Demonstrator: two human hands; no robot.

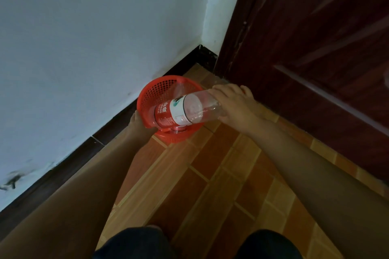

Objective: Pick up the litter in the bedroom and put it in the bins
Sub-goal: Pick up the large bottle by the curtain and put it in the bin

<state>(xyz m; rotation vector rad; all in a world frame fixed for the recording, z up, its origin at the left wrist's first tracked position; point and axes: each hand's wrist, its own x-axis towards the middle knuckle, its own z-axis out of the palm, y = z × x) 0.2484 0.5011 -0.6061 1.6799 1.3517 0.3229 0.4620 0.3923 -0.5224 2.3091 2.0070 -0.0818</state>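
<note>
A red perforated plastic bin (160,90) stands on the floor by the wall corner, tilted toward me. My left hand (140,126) grips its near rim from below. A large clear plastic bottle (185,109) with a red and white label lies slanted across the bin's mouth, its neck end inside the bin. My right hand (233,105) holds the bottle by its base end, outside the rim. The bottle's cap end is hidden by the bin's near wall.
A white wall (94,38) with a dark skirting board runs along the left. A dark red wooden door (315,38) stands at the right, close behind the bin. Orange-brown floor tiles (210,185) stretch toward me; my knees show at the bottom edge.
</note>
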